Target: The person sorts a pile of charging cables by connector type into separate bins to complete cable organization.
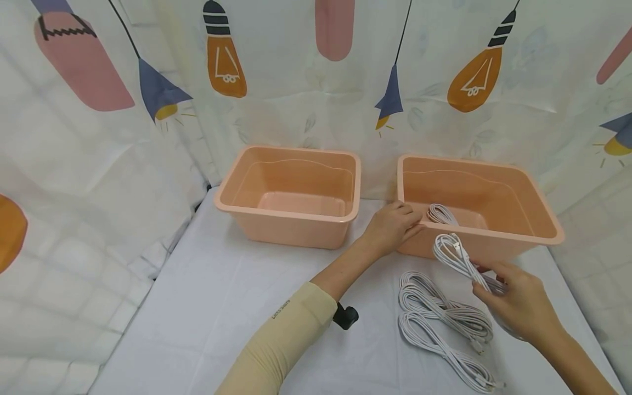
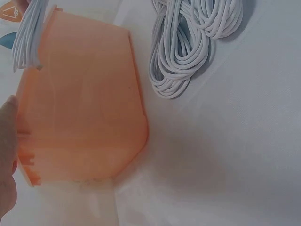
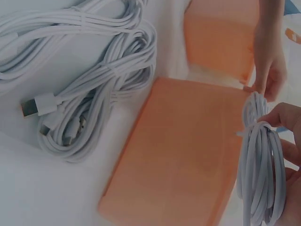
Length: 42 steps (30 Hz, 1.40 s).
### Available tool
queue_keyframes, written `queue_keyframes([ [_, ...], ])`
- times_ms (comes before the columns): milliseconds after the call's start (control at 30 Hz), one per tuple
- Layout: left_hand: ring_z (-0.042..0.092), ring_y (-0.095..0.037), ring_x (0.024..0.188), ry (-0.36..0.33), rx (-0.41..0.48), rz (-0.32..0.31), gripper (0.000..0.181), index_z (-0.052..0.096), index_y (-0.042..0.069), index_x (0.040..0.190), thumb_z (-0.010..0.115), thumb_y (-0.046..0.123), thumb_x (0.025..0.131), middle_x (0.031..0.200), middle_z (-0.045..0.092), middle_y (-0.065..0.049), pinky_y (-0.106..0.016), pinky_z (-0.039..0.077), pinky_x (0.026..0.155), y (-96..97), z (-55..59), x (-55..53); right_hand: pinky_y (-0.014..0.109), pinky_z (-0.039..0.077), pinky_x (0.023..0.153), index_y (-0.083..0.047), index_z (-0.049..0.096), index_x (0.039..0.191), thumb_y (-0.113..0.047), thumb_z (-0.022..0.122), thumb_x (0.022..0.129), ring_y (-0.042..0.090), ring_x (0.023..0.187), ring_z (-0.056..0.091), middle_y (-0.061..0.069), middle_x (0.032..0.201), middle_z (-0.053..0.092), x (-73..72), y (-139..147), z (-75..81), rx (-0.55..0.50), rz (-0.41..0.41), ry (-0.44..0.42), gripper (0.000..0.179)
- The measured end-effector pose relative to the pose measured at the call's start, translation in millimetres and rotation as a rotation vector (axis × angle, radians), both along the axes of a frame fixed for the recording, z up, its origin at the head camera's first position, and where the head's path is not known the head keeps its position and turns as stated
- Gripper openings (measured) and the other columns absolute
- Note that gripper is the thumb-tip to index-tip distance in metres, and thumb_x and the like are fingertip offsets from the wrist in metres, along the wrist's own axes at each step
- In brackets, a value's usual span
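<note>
My left hand (image 1: 392, 227) grips the front left corner of the right-hand peach plastic bin (image 1: 494, 248), its fingers over the rim. In my right hand (image 1: 525, 302) I pinch a coiled white USB cable (image 1: 455, 257), just outside that bin's front rim. The right wrist view shows the held cable (image 3: 261, 174) as a bundle of loops hanging from the fingers. Inside the bin, by its left end, lies another coiled cable (image 1: 441, 214). On the table below my right hand lie more tied white cables (image 1: 439, 304), with metal connectors (image 3: 30, 107) showing at their ends.
A second peach bin (image 1: 291, 226) stands to the left, with a gap between the two bins. A white cloth covers the table (image 1: 212, 307). Behind and beside it hangs a patterned curtain (image 1: 306, 99). A small black device (image 1: 345, 317) shows at my left forearm.
</note>
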<state>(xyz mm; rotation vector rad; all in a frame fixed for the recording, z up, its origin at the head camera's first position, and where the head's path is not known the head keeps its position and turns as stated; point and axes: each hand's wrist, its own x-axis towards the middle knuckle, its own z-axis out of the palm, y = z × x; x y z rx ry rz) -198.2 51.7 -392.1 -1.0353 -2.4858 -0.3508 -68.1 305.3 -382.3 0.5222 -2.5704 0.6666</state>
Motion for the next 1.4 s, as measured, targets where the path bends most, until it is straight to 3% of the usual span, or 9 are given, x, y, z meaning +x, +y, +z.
queue_keyframes([
  [467,0.068,-0.017,0.107,0.014,0.001,-0.003,0.021,0.075,0.017,0.103,0.066,0.036,0.106,0.099,0.074,0.002,-0.028,0.057,0.089,1.0,1.0,0.5,0.007,0.04,0.068,-0.01,0.077,0.108,0.005,0.09,0.06,-0.007,0.078,0.052,0.007,0.09,0.073,-3.5,4,20.9,0.003,0.018,0.011,0.052],
  [633,0.069,-0.018,0.106,0.016,0.013,-0.005,0.02,0.076,0.016,0.103,0.07,0.035,0.103,0.098,0.074,0.001,-0.028,0.057,0.091,1.6,1.1,0.6,0.003,0.04,0.071,-0.008,0.078,0.108,0.005,0.089,0.061,-0.013,0.082,0.053,0.005,0.087,0.074,-6.7,4,28.8,0.003,0.024,0.019,0.05],
  [867,0.068,-0.018,0.105,0.013,0.01,0.001,0.022,0.075,0.017,0.101,0.067,0.037,0.105,0.097,0.073,0.002,-0.028,0.057,0.089,1.2,0.7,0.9,0.007,0.041,0.067,-0.005,0.079,0.112,0.004,0.09,0.062,-0.007,0.077,0.053,0.007,0.085,0.076,-14.3,5,39.2,0.026,0.028,0.011,0.052],
  [1000,0.068,-0.018,0.103,0.007,0.024,-0.007,0.023,0.074,0.016,0.098,0.066,0.037,0.105,0.094,0.071,0.001,-0.028,0.057,0.087,0.1,0.5,1.0,0.007,0.041,0.066,-0.004,0.078,0.116,0.007,0.09,0.064,-0.012,0.079,0.052,0.01,0.088,0.077,-21.5,4,44.9,0.011,0.041,0.01,0.054],
  [1167,0.068,-0.019,0.103,-0.001,0.042,-0.014,0.022,0.074,0.016,0.097,0.067,0.036,0.105,0.094,0.071,0.001,-0.029,0.057,0.088,-0.5,0.6,1.8,0.012,0.036,0.051,0.0,0.077,0.112,0.007,0.088,0.066,-0.006,0.069,0.048,0.016,0.086,0.076,-34.5,5,51.5,0.01,0.035,0.005,0.048],
  [1400,0.068,-0.018,0.104,0.007,0.045,-0.014,0.023,0.074,0.016,0.099,0.067,0.037,0.105,0.095,0.072,0.002,-0.029,0.057,0.087,-0.1,-0.6,0.4,0.014,0.037,0.051,0.005,0.075,0.114,0.007,0.086,0.073,0.0,0.07,0.048,0.025,0.092,0.075,-53.7,6,60.9,0.015,0.032,-0.035,0.042],
])
